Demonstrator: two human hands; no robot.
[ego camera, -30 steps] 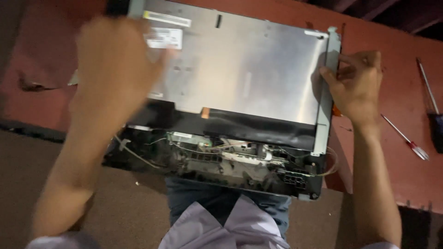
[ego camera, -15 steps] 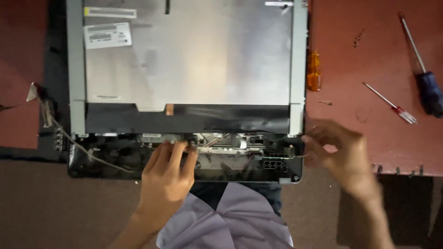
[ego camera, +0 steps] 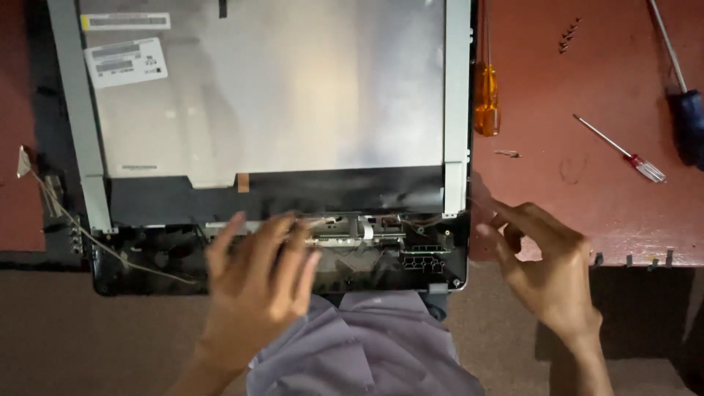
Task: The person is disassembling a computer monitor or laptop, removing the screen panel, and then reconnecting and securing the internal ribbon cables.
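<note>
My left hand [ego camera: 257,282] rests fingers spread on the opened monitor's [ego camera: 271,147] lower circuit edge. My right hand [ego camera: 546,268], fingers loosely curled and holding nothing, hovers beside its right corner. Three screwdrivers [ego camera: 485,95] lie on the red table [ego camera: 587,205].

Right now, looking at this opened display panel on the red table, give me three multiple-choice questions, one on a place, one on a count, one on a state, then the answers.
1. Where does the orange-handled screwdriver lie?
A. along the panel's right edge
B. under the left hand
C. on the floor

2. How many screwdrivers are on the red table?
A. one
B. three
C. five

3. How is the left hand?
A. fist around a screwdriver
B. fingers spread over the panel's lower edge
C. flat on the table

Answers:
1 A, it lies just right of the display panel.
2 B, the orange one, a small red-and-clear screwdriver and a dark-handled screwdriver.
3 B, its fingers lie open on the exposed electronics.
</note>
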